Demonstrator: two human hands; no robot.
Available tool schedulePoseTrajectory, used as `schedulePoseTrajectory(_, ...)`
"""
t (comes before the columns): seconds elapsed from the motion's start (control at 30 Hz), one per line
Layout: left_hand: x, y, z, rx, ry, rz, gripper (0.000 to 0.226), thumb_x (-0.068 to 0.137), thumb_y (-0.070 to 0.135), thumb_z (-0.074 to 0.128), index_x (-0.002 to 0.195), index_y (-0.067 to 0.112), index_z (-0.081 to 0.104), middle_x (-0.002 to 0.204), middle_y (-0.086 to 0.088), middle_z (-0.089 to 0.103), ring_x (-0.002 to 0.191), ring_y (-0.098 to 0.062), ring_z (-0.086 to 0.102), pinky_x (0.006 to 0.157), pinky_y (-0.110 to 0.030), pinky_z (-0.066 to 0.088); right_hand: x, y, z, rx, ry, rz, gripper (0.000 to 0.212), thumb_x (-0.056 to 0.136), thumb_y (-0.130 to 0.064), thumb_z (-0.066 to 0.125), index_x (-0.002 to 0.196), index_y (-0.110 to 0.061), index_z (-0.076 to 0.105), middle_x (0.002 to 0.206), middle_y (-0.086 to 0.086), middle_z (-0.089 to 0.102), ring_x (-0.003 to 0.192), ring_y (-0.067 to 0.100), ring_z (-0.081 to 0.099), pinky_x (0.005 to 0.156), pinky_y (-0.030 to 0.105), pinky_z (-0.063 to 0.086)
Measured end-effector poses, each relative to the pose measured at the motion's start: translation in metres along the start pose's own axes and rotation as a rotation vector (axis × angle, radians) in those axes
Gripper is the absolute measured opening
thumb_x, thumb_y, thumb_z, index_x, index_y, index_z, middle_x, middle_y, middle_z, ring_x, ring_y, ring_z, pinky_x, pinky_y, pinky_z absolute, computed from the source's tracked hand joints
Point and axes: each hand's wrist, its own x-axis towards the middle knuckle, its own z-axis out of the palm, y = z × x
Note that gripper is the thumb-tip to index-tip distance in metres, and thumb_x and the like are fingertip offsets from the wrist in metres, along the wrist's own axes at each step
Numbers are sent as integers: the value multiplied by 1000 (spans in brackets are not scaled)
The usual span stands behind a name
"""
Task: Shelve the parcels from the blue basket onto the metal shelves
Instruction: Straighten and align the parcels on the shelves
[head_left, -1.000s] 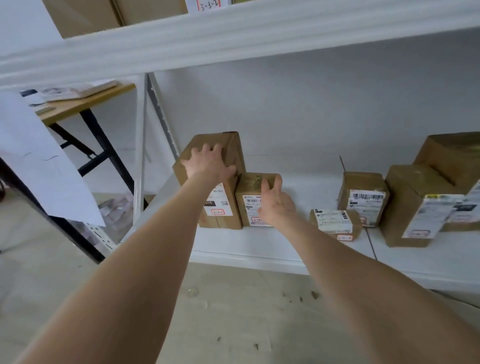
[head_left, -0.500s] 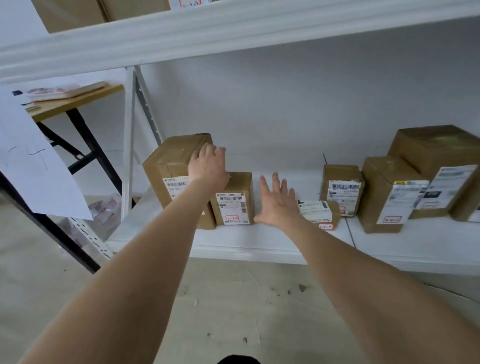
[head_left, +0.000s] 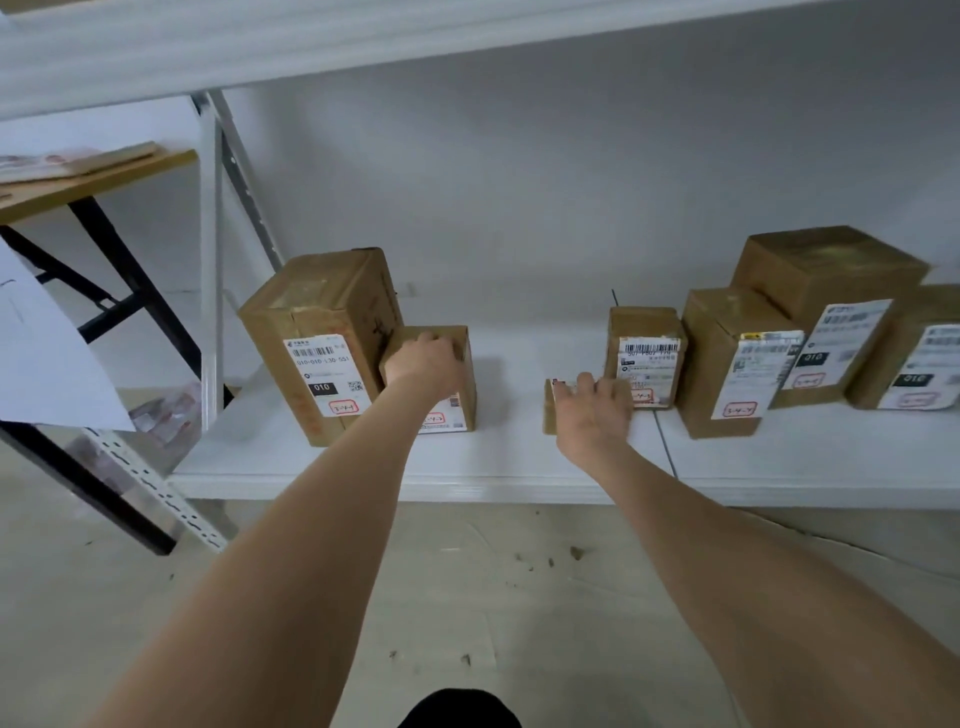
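Brown cardboard parcels with white labels stand on the white metal shelf (head_left: 519, 467). At the left is a tall box (head_left: 322, 322), with a small box (head_left: 465, 379) touching its right side. My left hand (head_left: 426, 361) grips that small box, fingers curled over its top front edge. About a hand's width to the right lies a low flat parcel (head_left: 549, 415). My right hand (head_left: 592, 410) covers it, fingers curled over its top; the hand is blurred. The blue basket is out of view.
Right of the flat parcel stand a labelled box (head_left: 647, 353) and three larger boxes (head_left: 727, 364) (head_left: 826, 270) (head_left: 914, 364). An upper shelf beam (head_left: 363, 41) runs overhead. The shelf upright (head_left: 210, 260), a wooden table (head_left: 93, 176) and a hanging white sheet (head_left: 47, 364) are at the left.
My left hand slid from the tall box's edge onto the small box. My right hand, spread in the air before, moved right and came down on the flat parcel. The view shifted right.
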Motion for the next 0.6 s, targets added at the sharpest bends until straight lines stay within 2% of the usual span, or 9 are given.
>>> schedulePoseTrajectory(0.1,1,-4,-3,-8,-4,10,41,93,17,34,131,18,51,134,-6,50,115,-28,52,77,-36,46,-1,-5,-1,-2,3,-39,62,86,-20,58,144,-21,35,134,11,40,125,33,38,103,42,32)
schedulePoseTrajectory(0.3,-3,-5,-7,-12,-86,33,50,93,12,34,141,19,40,148,-4,34,126,-30,44,94,-45,47,-5,-5,-4,24,10,-68,58,83,-22,62,137,-21,41,130,9,43,121,30,42,100,43,39)
schedulePoseTrajectory(0.37,-6,0,-7,6,-53,18,48,93,14,36,142,18,38,146,-6,35,126,-31,43,92,-47,46,-8,0,-7,3,11,-60,59,81,-22,64,135,-22,41,129,8,43,121,30,42,99,44,38)
schedulePoseTrajectory(0.4,-8,5,-7,26,-5,24,46,93,14,38,140,17,40,143,-7,37,125,-31,43,90,-43,46,-9,3,-8,-7,6,-57,60,80,-22,66,135,-22,40,129,8,43,121,30,42,98,44,39)
schedulePoseTrajectory(0.47,-11,21,-8,31,81,91,45,92,8,41,137,15,42,139,-7,40,124,-28,44,86,-38,44,-12,8,-9,-9,0,-43,61,79,-22,67,134,-23,40,128,8,43,119,29,43,94,43,40)
schedulePoseTrajectory(0.53,-13,43,-8,-10,96,188,49,93,6,41,140,17,41,143,-5,37,128,-26,41,92,-38,45,-16,14,-8,-10,11,-12,60,79,-26,68,132,-24,42,126,8,44,116,30,44,90,42,40)
schedulePoseTrajectory(0.6,-16,65,-8,-20,74,268,50,93,8,41,142,18,39,146,-4,35,132,-25,39,98,-39,42,-19,19,-5,-6,19,17,59,81,-42,66,132,-24,42,128,10,43,117,31,43,90,44,38)
